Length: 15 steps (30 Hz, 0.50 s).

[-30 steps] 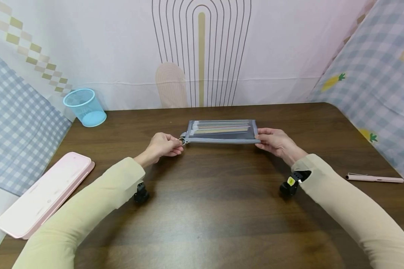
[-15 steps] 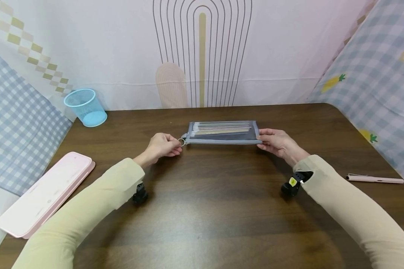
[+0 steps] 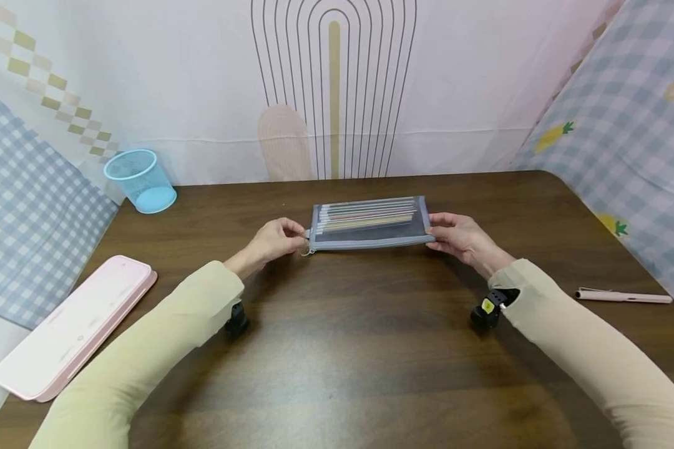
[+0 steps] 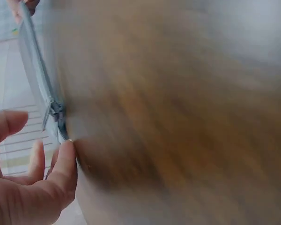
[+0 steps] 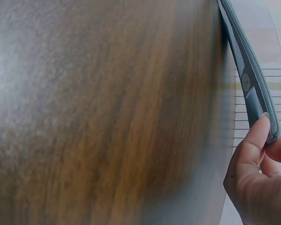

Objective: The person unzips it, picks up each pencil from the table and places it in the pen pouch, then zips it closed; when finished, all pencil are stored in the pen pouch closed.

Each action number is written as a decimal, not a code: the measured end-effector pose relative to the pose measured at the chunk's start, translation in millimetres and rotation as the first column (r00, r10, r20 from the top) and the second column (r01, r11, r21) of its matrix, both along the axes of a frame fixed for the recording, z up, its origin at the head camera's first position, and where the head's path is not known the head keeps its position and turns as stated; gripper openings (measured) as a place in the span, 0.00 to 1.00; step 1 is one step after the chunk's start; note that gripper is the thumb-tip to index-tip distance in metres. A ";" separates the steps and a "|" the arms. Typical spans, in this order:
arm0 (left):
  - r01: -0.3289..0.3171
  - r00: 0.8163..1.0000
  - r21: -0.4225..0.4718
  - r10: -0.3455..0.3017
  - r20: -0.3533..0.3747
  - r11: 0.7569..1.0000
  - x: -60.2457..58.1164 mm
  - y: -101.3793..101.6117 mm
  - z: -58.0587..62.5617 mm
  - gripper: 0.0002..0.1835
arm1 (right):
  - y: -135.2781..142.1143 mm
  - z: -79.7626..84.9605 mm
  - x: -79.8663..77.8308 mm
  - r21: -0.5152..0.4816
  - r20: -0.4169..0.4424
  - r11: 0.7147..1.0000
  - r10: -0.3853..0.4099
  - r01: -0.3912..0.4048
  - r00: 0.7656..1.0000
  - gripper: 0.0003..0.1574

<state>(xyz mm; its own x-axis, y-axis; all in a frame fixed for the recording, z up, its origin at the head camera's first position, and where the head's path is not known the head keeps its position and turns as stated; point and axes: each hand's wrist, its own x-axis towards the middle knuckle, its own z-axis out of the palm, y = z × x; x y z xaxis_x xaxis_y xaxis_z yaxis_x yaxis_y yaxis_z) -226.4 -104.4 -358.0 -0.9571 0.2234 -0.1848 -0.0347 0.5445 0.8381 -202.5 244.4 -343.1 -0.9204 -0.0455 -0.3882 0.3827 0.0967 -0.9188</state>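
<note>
A grey see-through zip pouch (image 3: 365, 234) with several slender sticks inside is held over the table's far half, its zipped edge facing me. My right hand (image 3: 463, 240) pinches the pouch's right end at the zip corner between thumb and fingers. At the opposite end, my left hand (image 3: 275, 240) has its fingertips right at the small side tab. The left wrist view shows the thumb (image 4: 14, 123) standing apart from the fingers. A ring pull (image 3: 307, 252) hangs free at the pouch's left zip corner.
A blue mesh pen cup (image 3: 143, 181) stands at the back left of the brown wooden table (image 3: 337, 349). A pink-edged pencil case (image 3: 75, 327) lies by the left sleeve, and a pale pink pen (image 3: 623, 297) beyond the right sleeve.
My left hand has let go of the ring pull and moved to the pouch's left end. The pouch has tilted, its left zip corner dropping a little. My right hand keeps its grip.
</note>
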 end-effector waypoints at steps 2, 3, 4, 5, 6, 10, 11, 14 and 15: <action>-0.021 0.998 0.099 0.015 0.055 0.995 -5.1 3.1 0.0 0.21 | -1.1 -1.0 0.1 0.000 -0.022 1.000 0.000 0.000 1.000 0.27; -0.032 0.996 0.140 0.020 0.084 0.990 -7.6 4.5 0.2 0.23 | -1.5 -1.8 0.1 -0.004 -0.032 1.000 0.002 -0.002 0.999 0.27; -0.043 0.994 0.163 0.025 0.111 0.986 -10.0 5.9 0.6 0.24 | -2.0 -2.6 -0.1 -0.009 -0.042 1.000 0.004 -0.005 0.999 0.27; -0.052 0.990 0.183 0.027 0.137 0.982 -12.3 7.1 0.9 0.25 | -2.4 -3.4 -0.2 -0.011 -0.051 1.000 0.004 -0.005 0.999 0.26; -0.057 0.986 0.195 0.025 0.163 0.979 -14.5 8.3 1.0 0.26 | -2.9 -4.2 -0.3 -0.011 -0.058 1.000 0.004 -0.005 0.998 0.25; -0.067 0.972 0.195 0.020 0.233 0.979 -21.8 12.6 1.1 0.28 | -4.8 -6.4 -1.2 -0.007 -0.079 1.000 0.003 -0.004 0.997 0.24; -0.072 0.970 0.191 0.024 0.243 0.979 -23.2 13.3 1.1 0.27 | -5.0 -6.9 -1.6 -0.001 -0.081 1.000 0.003 -0.003 0.997 0.25; -0.086 0.963 0.188 0.033 0.267 0.978 -26.2 14.5 1.2 0.26 | -5.8 -8.0 -3.4 0.023 -0.078 1.000 0.006 -0.004 0.997 0.27; -0.097 0.960 0.194 0.040 0.279 0.976 -26.8 14.6 1.4 0.25 | -6.1 -8.4 -4.2 0.033 -0.076 0.999 0.007 -0.005 0.997 0.28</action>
<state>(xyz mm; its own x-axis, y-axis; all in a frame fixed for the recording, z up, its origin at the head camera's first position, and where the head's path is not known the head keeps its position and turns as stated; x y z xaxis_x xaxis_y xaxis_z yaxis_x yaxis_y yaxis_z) -253.2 -89.8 -356.6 -0.8911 0.2195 -0.3971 -0.3074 0.3517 0.8842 -206.7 238.4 -351.5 -0.9472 -0.0394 -0.3183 0.3110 0.1291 -0.9416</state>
